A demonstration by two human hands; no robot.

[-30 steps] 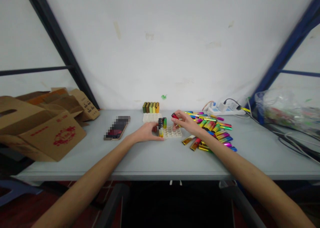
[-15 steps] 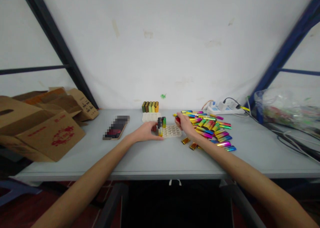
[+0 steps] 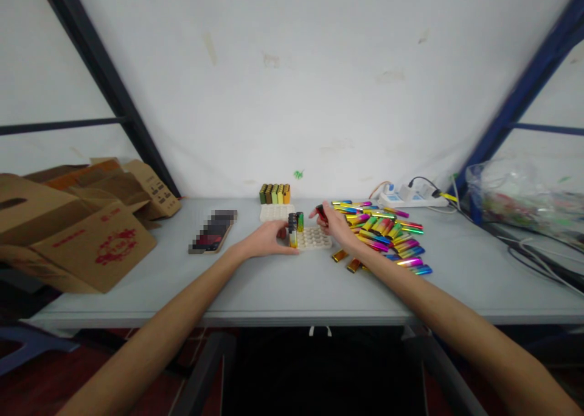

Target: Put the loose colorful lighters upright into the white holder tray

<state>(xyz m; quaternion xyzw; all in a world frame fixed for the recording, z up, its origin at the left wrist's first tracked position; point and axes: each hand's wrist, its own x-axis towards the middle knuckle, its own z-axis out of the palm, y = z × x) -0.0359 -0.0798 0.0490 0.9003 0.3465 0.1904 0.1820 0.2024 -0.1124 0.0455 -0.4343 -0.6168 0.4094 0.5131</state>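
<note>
My left hand (image 3: 267,239) curves round the left end of a white tray with round hollows (image 3: 314,238), its thumb along the front edge and its fingers behind. Upright lighters with black tops (image 3: 292,236) stand in a row at that end, beside the hand; one green lighter (image 3: 300,222) stands just behind them. In my right hand (image 3: 335,226), above the tray's right end, a dark red lighter with a black top (image 3: 322,213) is pinched. Shiny multicoloured lighters or lighter sleeves (image 3: 383,230) lie heaped to the right of that hand.
A second white tray (image 3: 276,213) lies behind, with a block of upright green-to-orange lighters (image 3: 274,194) at its back. A phone (image 3: 212,232) and cardboard boxes (image 3: 91,233) are on the left. A power strip (image 3: 410,196), cables and plastic bags (image 3: 524,191) are at the right.
The lighter in my right hand has turned, and more of its black top shows. My right hand has barely shifted; my left hand stays at the tray.
</note>
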